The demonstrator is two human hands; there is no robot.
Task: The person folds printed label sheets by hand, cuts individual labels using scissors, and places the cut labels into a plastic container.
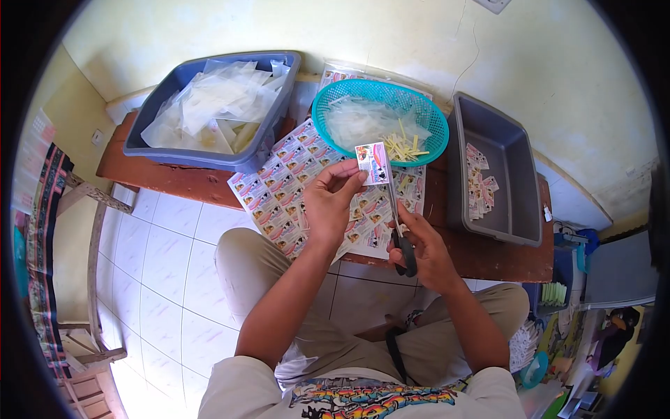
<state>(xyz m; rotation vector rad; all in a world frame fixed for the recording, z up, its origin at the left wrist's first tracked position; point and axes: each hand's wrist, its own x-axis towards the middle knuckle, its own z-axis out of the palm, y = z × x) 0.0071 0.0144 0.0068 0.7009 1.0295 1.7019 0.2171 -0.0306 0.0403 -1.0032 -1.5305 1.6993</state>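
Observation:
Between the thumb and fingers of my left hand (332,199) is a small printed label (373,163), held up in front of the teal basket. My right hand (427,253) grips a pair of scissors (403,253) by its black handles. Its blades point upward along the label's right edge; whether they touch the paper I cannot tell. Under both hands, uncut sheets of printed labels (293,174) lie over the bench and hang past its front edge. The teal basket (319,115) holds clear plastic pieces and thin yellowish paper strips (405,148).
At the left, a grey-blue tub (202,160) is heaped with translucent plastic bags (223,98). A dark grey tub (499,227) at the right contains several cut labels (479,183). All stand on a brown wooden bench (492,257) against the wall. Another person (614,335) appears far right.

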